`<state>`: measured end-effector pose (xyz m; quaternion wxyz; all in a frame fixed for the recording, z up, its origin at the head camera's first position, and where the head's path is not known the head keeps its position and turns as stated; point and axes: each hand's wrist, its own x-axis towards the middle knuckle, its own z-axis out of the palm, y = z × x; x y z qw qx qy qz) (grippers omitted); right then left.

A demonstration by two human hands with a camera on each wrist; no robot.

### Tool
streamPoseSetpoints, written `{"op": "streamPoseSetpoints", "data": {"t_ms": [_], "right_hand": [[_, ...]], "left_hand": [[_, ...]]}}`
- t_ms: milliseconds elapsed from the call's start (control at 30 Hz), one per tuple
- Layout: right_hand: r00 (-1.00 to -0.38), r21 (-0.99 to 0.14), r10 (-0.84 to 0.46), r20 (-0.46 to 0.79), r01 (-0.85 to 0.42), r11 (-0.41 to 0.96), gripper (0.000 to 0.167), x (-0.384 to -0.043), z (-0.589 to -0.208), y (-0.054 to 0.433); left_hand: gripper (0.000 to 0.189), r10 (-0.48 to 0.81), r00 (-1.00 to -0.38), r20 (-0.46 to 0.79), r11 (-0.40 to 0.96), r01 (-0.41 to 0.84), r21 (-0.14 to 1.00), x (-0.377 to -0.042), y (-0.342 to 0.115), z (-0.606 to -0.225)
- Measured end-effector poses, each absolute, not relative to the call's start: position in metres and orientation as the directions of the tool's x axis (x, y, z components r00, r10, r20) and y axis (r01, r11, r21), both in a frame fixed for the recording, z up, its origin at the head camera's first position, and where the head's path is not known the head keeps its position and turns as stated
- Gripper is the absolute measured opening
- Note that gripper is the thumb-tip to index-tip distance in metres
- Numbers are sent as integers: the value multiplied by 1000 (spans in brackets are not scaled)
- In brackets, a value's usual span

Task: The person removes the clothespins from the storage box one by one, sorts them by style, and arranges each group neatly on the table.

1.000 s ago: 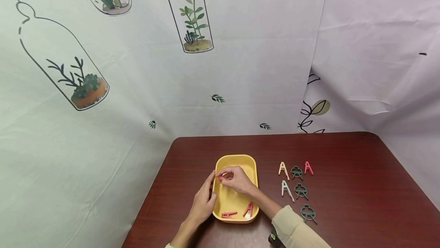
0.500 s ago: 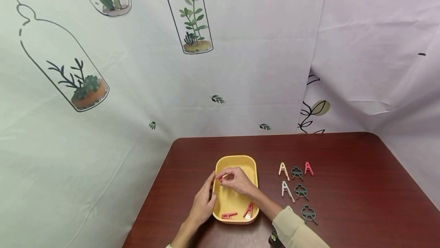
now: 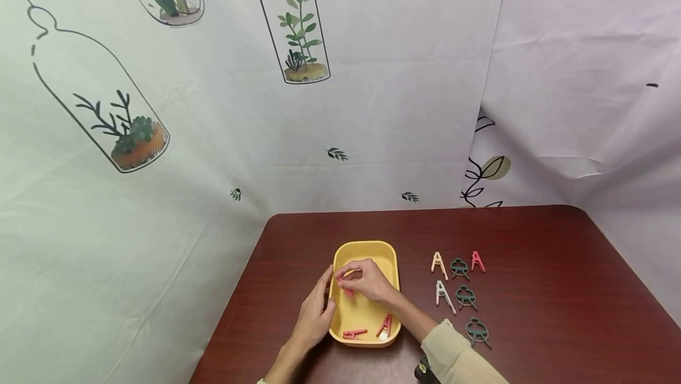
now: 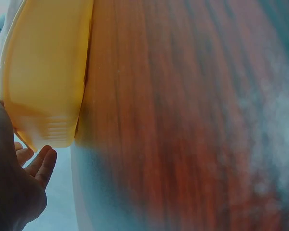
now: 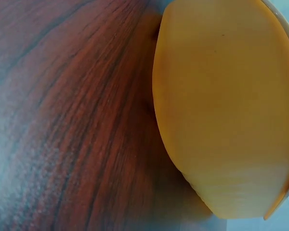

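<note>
In the head view, my right hand (image 3: 367, 280) reaches into the yellow tray (image 3: 372, 247) and pinches a red clothespin (image 3: 340, 278) near the left wall. More red (image 3: 349, 293) shows just under those fingers; I cannot tell whether it belongs to the same clothespin. My left hand (image 3: 314, 313) rests against the tray's left side, fingers extended along the rim. Two red clothespins lie on the tray floor, a flat one (image 3: 354, 334) and a tilted one (image 3: 385, 325). The left wrist view shows the tray's outer wall (image 4: 48, 72) beside my left fingers (image 4: 47, 166).
Right of the tray, on the dark red table (image 3: 532, 289), lie a cream clothespin (image 3: 438, 263), a white one (image 3: 443, 295), a red one (image 3: 477, 260) and several green round clips (image 3: 465, 296). A dark object (image 3: 425, 370) sits by my right sleeve (image 3: 460, 354).
A red part has come into sight below my right fingers. The right hand has barely shifted; the left hand and tray stay where they were.
</note>
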<state>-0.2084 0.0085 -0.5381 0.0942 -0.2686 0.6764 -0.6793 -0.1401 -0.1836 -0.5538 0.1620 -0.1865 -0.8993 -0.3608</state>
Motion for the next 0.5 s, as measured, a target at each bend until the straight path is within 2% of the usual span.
{"op": "streamPoseSetpoints", "data": {"t_ms": [500], "right_hand": [[-838,-959,-476,268,-281,-46,13,-206,-536,8]], "left_hand": [[74,214,-881,423,670,447,593,-140,-184,-554]]}}
